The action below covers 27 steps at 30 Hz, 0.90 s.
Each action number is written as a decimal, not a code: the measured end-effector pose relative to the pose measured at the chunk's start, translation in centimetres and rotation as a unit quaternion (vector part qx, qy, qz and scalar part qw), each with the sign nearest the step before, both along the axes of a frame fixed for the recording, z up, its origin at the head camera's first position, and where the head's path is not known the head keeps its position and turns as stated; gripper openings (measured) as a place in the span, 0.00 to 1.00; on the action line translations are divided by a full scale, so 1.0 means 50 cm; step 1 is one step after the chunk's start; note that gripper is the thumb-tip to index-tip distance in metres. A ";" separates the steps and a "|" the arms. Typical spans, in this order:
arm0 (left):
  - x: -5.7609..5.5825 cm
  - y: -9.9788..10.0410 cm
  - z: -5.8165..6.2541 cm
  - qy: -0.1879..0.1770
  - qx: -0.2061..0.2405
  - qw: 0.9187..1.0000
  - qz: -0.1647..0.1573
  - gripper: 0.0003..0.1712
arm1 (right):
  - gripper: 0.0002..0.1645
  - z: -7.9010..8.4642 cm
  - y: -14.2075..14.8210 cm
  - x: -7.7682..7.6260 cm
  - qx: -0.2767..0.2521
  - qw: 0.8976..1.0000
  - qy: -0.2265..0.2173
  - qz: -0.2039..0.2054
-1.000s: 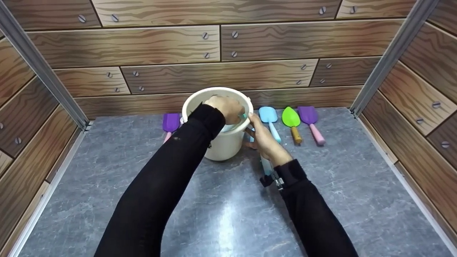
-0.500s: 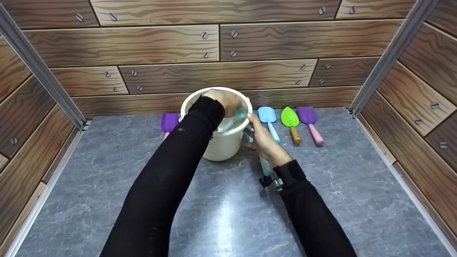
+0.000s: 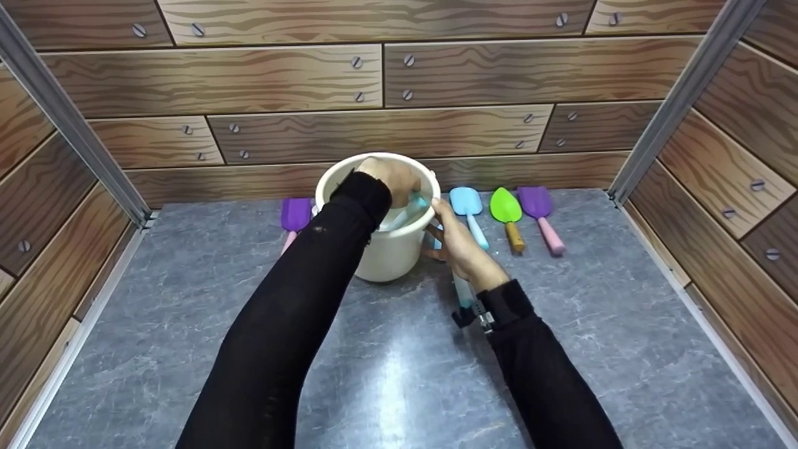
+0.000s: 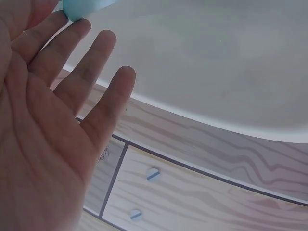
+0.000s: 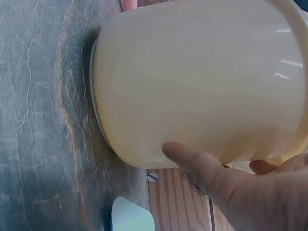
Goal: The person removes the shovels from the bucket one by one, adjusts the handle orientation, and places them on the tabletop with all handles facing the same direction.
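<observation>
A cream bucket (image 3: 389, 255) stands upright near the back wall. My left hand (image 3: 394, 181) reaches down inside it. In the left wrist view, the thumb and nearest fingertips of that hand (image 4: 43, 125) pinch the rounded teal end (image 4: 81, 7) of a tool, with the other fingers extended. The head view shows this pale-blue and teal tool (image 3: 408, 212) slanting inside the bucket; its lower part is hidden. My right hand (image 3: 464, 246) rests its spread fingers against the bucket's right side. In the right wrist view, a fingertip (image 5: 173, 149) presses the outer wall.
Right of the bucket lie a blue toy shovel (image 3: 467, 202), a green one (image 3: 506, 206) and a purple one (image 3: 537, 202). Another purple shovel (image 3: 295, 214) lies left, partly hidden by my sleeve. A pale-blue handle (image 3: 463, 292) shows beside my right wrist. Wood-patterned walls (image 3: 312, 81) enclose the grey floor (image 3: 187, 280).
My left hand has shifted slightly left inside the bucket, and more of the pale-blue tool shows there. The right hand stays against the bucket's side.
</observation>
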<state>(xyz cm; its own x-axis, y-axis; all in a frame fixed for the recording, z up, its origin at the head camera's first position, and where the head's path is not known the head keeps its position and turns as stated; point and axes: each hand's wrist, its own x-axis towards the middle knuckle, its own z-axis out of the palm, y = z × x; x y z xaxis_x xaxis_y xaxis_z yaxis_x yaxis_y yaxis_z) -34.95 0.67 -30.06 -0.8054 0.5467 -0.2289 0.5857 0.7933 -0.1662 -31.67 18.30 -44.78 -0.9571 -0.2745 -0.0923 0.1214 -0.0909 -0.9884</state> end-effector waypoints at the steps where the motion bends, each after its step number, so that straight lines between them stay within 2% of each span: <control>1: -0.001 0.000 -0.001 0.005 0.000 1.000 -0.001 0.18 | 0.47 0.000 0.000 0.000 0.001 1.000 0.001 0.002; 4: -0.009 -0.001 -0.007 0.028 0.004 1.000 -0.005 0.14 | 0.46 -0.001 0.002 -0.001 0.002 1.000 0.004 0.006; 9: -0.035 -0.001 -0.023 0.077 0.012 0.997 -0.008 0.11 | 0.46 0.000 0.001 0.000 0.008 1.000 0.005 0.009; 14: -0.054 -0.001 -0.028 0.113 0.017 0.993 -0.012 0.22 | 0.46 0.001 -0.001 0.000 0.006 1.000 0.005 0.007; 17: -0.059 -0.003 -0.026 0.119 0.032 0.992 0.002 0.26 | 0.46 0.002 -0.002 0.000 0.005 1.000 0.005 0.005; 23: -0.062 -0.011 -0.024 0.118 0.075 0.990 0.023 0.18 | 0.46 0.004 -0.002 0.002 0.003 1.000 0.000 0.001; 27: -0.057 -0.015 -0.020 0.109 0.092 0.989 0.038 0.19 | 0.46 0.003 -0.003 0.003 0.000 1.000 -0.003 -0.001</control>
